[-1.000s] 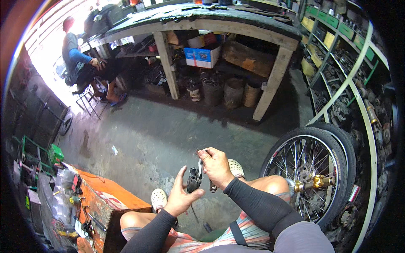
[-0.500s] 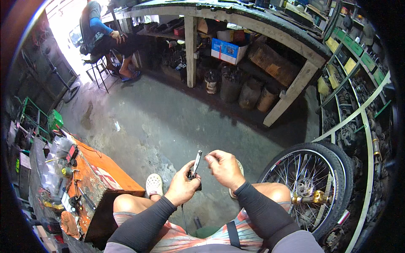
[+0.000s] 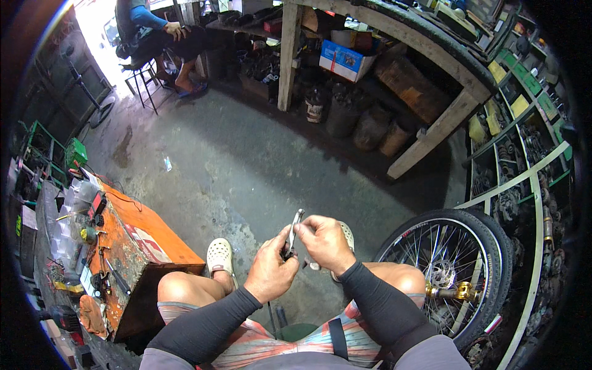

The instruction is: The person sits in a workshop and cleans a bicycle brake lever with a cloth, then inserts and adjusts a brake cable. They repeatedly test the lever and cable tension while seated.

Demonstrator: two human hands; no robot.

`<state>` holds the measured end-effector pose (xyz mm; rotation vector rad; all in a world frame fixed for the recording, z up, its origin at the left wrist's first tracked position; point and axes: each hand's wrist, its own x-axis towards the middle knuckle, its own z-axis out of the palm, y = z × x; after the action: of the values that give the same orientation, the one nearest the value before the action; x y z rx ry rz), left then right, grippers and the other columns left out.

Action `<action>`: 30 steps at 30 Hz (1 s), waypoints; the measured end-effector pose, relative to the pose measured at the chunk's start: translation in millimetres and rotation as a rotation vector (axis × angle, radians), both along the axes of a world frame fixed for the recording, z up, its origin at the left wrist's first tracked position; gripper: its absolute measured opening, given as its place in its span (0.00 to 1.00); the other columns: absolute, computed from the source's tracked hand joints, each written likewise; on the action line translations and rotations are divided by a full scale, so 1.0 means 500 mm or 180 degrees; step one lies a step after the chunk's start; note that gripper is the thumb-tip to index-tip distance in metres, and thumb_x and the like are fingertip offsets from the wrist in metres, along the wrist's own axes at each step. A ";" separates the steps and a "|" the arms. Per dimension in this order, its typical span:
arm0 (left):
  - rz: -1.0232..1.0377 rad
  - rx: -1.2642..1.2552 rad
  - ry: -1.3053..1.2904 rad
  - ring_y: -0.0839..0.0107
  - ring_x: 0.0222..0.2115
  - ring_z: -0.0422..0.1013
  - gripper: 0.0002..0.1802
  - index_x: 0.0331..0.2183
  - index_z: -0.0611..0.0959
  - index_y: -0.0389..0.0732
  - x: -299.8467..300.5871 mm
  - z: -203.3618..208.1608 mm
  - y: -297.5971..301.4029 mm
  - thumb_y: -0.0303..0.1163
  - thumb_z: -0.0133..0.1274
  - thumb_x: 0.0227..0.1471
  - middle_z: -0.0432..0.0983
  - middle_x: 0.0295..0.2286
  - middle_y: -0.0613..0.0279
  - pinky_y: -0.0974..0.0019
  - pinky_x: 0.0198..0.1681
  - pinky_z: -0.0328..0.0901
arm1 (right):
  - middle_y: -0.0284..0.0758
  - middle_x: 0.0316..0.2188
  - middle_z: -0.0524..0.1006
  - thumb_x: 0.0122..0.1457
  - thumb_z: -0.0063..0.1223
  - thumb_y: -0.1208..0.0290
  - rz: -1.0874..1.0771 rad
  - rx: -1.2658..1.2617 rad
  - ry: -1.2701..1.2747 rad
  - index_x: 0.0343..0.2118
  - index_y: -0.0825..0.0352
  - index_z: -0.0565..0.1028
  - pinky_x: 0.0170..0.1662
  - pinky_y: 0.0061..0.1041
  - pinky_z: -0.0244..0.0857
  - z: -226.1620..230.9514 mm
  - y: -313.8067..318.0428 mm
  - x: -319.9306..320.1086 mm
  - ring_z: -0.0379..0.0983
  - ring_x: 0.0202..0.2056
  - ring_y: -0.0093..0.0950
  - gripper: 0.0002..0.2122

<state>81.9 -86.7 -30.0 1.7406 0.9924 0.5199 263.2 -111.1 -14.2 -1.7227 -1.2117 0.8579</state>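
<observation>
Your two hands are close together in front of your lap, with your left hand (image 3: 271, 270) curled round a small, dark, shiny part (image 3: 285, 250) that its fingers mostly hide. A slim, silver, metal lever-like piece with a rounded end (image 3: 297, 223) stands up, slightly tilted, between the fingers of both hands. Your right hand (image 3: 324, 243) has its thumb and forefinger bent in at the side of that piece; you cannot tell from here whether they pinch it or only touch it. A thin, dark cable (image 3: 271, 317) hangs below your left hand toward your lap. Farther out to the left of your hands is an orange-topped, worn wooden box (image 3: 145, 216), with a dark-handled screwdriver (image 3: 118, 277) lying on it. To the right of your right hand, just past your knee, stands a black-tyred, spoked bicycle wheel (image 3: 488, 246), with a gold metal cylindrical part (image 3: 462, 291) at its hub. Well beyond both hands, a blue-and-white cardboard box (image 3: 345, 60) sits under a heavy wooden workbench (image 3: 425, 37)
</observation>
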 end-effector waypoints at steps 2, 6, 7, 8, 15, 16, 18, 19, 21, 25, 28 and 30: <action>0.0084 0.0159 0.0005 0.74 0.35 0.72 0.35 0.67 0.73 0.36 0.000 0.012 0.007 0.22 0.56 0.58 0.75 0.36 0.62 0.68 0.43 0.71 | 0.41 0.19 0.81 0.67 0.60 0.64 -0.0311 -0.0028 -0.0150 0.35 0.73 0.85 0.28 0.32 0.71 0.016 0.004 -0.004 0.78 0.22 0.25 0.14; 0.0030 -0.0436 -0.0478 0.77 0.34 0.73 0.34 0.66 0.74 0.35 0.008 0.058 0.022 0.22 0.56 0.58 0.78 0.35 0.64 0.70 0.40 0.72 | 0.40 0.20 0.81 0.67 0.61 0.65 0.0050 0.0298 0.0101 0.34 0.73 0.84 0.29 0.30 0.70 -0.036 -0.014 -0.011 0.76 0.23 0.21 0.13; 0.0074 -0.0721 -0.0457 0.79 0.34 0.73 0.35 0.67 0.74 0.34 0.002 0.070 0.025 0.21 0.56 0.58 0.79 0.35 0.65 0.72 0.39 0.71 | 0.40 0.20 0.81 0.66 0.62 0.66 -0.0047 0.0161 0.0117 0.34 0.73 0.84 0.29 0.30 0.70 -0.007 -0.016 -0.002 0.75 0.24 0.20 0.13; 0.0134 -0.0661 -0.0439 0.75 0.32 0.73 0.34 0.66 0.74 0.35 -0.005 0.063 0.031 0.23 0.56 0.58 0.78 0.34 0.62 0.68 0.39 0.71 | 0.39 0.20 0.81 0.66 0.62 0.66 -0.0146 0.0025 0.0131 0.34 0.73 0.84 0.30 0.29 0.69 0.018 -0.014 0.008 0.75 0.24 0.20 0.12; -0.0056 0.0071 0.0028 0.55 0.38 0.75 0.36 0.65 0.74 0.34 -0.003 0.053 0.019 0.27 0.56 0.54 0.78 0.34 0.49 0.55 0.47 0.71 | 0.43 0.23 0.84 0.64 0.63 0.67 -0.0126 -0.0115 -0.0062 0.34 0.74 0.85 0.32 0.31 0.72 0.059 -0.003 -0.007 0.81 0.26 0.25 0.12; -0.0080 0.0106 0.0099 0.54 0.40 0.75 0.36 0.65 0.74 0.34 -0.003 0.062 0.019 0.27 0.56 0.54 0.79 0.35 0.49 0.54 0.48 0.71 | 0.44 0.23 0.84 0.64 0.63 0.67 -0.0144 -0.0131 -0.0136 0.35 0.74 0.85 0.32 0.31 0.73 0.053 -0.001 -0.006 0.81 0.26 0.26 0.12; -0.0115 0.0199 0.0163 0.51 0.42 0.75 0.37 0.66 0.73 0.34 -0.001 0.075 0.017 0.27 0.56 0.54 0.79 0.36 0.48 0.53 0.50 0.70 | 0.44 0.24 0.84 0.64 0.63 0.66 -0.0281 -0.0144 0.0058 0.35 0.73 0.85 0.32 0.31 0.73 0.053 -0.004 -0.008 0.82 0.26 0.27 0.12; -0.0128 0.0258 0.0155 0.51 0.42 0.75 0.37 0.66 0.73 0.34 0.001 0.078 0.016 0.27 0.56 0.53 0.79 0.36 0.48 0.52 0.50 0.70 | 0.44 0.24 0.84 0.64 0.63 0.66 -0.0334 -0.0153 0.0145 0.35 0.73 0.85 0.32 0.32 0.73 0.053 -0.006 -0.008 0.82 0.26 0.27 0.12; -0.0158 0.0386 0.0172 0.50 0.43 0.75 0.38 0.66 0.73 0.34 0.001 0.075 0.013 0.27 0.56 0.53 0.79 0.37 0.47 0.52 0.51 0.70 | 0.44 0.23 0.84 0.64 0.63 0.66 -0.0159 -0.0116 0.0141 0.34 0.73 0.85 0.31 0.31 0.73 0.035 -0.009 -0.012 0.82 0.26 0.26 0.12; -0.0212 0.0503 0.0253 0.50 0.43 0.75 0.39 0.66 0.73 0.34 0.002 0.075 0.008 0.27 0.55 0.51 0.78 0.38 0.46 0.52 0.52 0.70 | 0.43 0.24 0.85 0.65 0.63 0.67 -0.0307 0.0062 0.0208 0.35 0.74 0.85 0.31 0.30 0.73 0.041 -0.005 -0.013 0.82 0.26 0.23 0.12; -0.0199 0.0462 0.0235 0.49 0.43 0.75 0.39 0.66 0.73 0.34 0.006 0.082 0.012 0.27 0.55 0.51 0.78 0.38 0.46 0.52 0.52 0.70 | 0.42 0.24 0.85 0.66 0.62 0.68 -0.0324 0.0085 0.0280 0.35 0.74 0.85 0.30 0.29 0.73 0.051 -0.006 -0.013 0.81 0.26 0.21 0.11; -0.0202 0.0422 0.0222 0.49 0.43 0.75 0.39 0.66 0.72 0.34 0.008 0.084 0.014 0.27 0.55 0.51 0.78 0.38 0.46 0.52 0.52 0.70 | 0.41 0.23 0.84 0.66 0.62 0.69 -0.0056 0.0189 0.0130 0.34 0.74 0.84 0.29 0.28 0.72 0.048 -0.019 -0.012 0.79 0.25 0.20 0.11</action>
<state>85.7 -79.7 12.0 1.9133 0.9667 0.4966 257.2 -120.8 10.0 -1.6583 -1.1820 0.8346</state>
